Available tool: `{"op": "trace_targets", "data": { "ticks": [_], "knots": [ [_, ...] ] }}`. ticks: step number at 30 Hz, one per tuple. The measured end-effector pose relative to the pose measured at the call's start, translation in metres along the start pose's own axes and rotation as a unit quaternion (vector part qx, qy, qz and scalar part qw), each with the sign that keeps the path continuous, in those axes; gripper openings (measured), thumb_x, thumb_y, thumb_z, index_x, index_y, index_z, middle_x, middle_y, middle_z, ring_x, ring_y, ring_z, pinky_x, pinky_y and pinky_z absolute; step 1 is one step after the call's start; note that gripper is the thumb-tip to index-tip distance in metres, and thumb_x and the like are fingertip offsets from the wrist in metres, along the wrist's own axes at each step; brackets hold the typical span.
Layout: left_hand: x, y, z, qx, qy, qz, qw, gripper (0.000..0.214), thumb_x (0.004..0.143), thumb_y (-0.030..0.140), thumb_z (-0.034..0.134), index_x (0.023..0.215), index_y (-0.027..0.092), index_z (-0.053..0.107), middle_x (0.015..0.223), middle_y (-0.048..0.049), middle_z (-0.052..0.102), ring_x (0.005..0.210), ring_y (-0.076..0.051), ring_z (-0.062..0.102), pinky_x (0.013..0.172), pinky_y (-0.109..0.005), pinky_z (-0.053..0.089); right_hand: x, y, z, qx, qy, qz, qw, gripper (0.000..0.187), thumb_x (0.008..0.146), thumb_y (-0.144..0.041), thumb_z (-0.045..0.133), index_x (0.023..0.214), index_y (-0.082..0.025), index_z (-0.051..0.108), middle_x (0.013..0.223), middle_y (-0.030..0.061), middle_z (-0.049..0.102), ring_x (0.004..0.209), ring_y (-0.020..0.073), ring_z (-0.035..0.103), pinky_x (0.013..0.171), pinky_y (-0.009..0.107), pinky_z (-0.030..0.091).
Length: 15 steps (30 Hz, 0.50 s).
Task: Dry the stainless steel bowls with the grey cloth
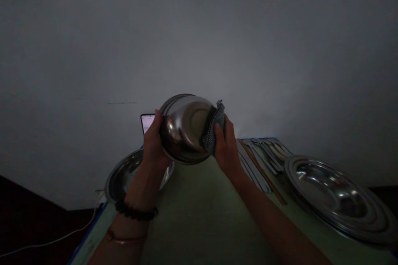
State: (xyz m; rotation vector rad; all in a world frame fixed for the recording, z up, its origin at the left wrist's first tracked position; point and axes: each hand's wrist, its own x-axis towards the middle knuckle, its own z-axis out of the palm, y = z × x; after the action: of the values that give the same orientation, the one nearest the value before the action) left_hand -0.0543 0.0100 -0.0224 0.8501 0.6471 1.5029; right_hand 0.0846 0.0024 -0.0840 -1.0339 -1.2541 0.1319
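A shiny steel bowl [183, 128] is held up above the table, tilted with its rounded outside and base towards me. My left hand [154, 143] is closed on its rim at the left, thumb on the outer side. A dark, finely checked cloth [212, 130] is pressed against the bowl's right side. My right hand [226, 147] grips that cloth, its fingers bent round it. The inside of the bowl is hidden from view.
Behind my left forearm stands a wide steel basin [120, 176], with a lit phone [146, 121] upright behind it. Chopsticks [263, 169] and several pieces of cutlery [270, 155] lie to the right. Stacked steel plates [336, 198] sit at the right edge of the green table [199, 219]. A wall rises behind.
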Motion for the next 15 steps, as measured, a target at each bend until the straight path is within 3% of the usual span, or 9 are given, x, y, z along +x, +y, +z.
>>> {"op": "trace_targets", "data": {
  "ticks": [4, 9, 12, 15],
  "knots": [
    [-0.006, -0.001, 0.009, -0.009, 0.032, 0.043, 0.999, 0.035, 0.084, 0.05, 0.053, 0.08, 0.018, 0.068, 0.068, -0.0034, 0.071, 0.075, -0.02, 0.07, 0.069, -0.028, 0.057, -0.023, -0.018, 0.008, -0.09, -0.07, -0.146, 0.983, 0.057, 0.095, -0.037, 0.033, 0.146, -0.014, 0.021, 0.151, 0.0184, 0.026, 0.143, 0.0261, 0.021, 0.113, 0.054, 0.025],
    [-0.015, -0.003, 0.007, 0.118, 0.035, 0.115, 0.986, 0.035, 0.078, 0.052, 0.061, 0.063, 0.02, 0.063, 0.054, 0.0034, 0.059, 0.051, -0.01, 0.058, 0.05, -0.019, 0.047, -0.03, -0.035, 0.002, -0.122, -0.098, -0.219, 0.963, 0.073, 0.092, -0.041, 0.04, 0.148, -0.01, 0.006, 0.152, 0.021, 0.021, 0.144, 0.0273, 0.015, 0.113, 0.054, 0.027],
    [-0.021, -0.001, 0.01, 0.193, -0.009, 0.107, 0.975, 0.046, 0.079, 0.057, 0.056, 0.053, 0.019, 0.055, 0.047, 0.0041, 0.049, 0.042, -0.008, 0.044, 0.041, -0.02, 0.036, -0.024, -0.04, -0.006, -0.12, -0.079, -0.254, 0.957, 0.07, 0.092, -0.039, 0.039, 0.149, -0.01, 0.007, 0.153, 0.0196, 0.02, 0.144, 0.0282, 0.015, 0.114, 0.054, 0.025],
    [-0.029, 0.001, 0.016, 0.238, -0.088, 0.073, 0.964, 0.046, 0.077, 0.053, 0.058, 0.048, 0.019, 0.051, 0.047, 0.0038, 0.045, 0.044, -0.008, 0.039, 0.041, -0.022, 0.033, -0.014, -0.045, -0.015, -0.125, -0.061, -0.288, 0.947, 0.061, 0.092, -0.034, 0.039, 0.147, -0.014, 0.019, 0.15, 0.0148, 0.03, 0.144, 0.0278, 0.017, 0.114, 0.054, 0.022]
  ]
}}
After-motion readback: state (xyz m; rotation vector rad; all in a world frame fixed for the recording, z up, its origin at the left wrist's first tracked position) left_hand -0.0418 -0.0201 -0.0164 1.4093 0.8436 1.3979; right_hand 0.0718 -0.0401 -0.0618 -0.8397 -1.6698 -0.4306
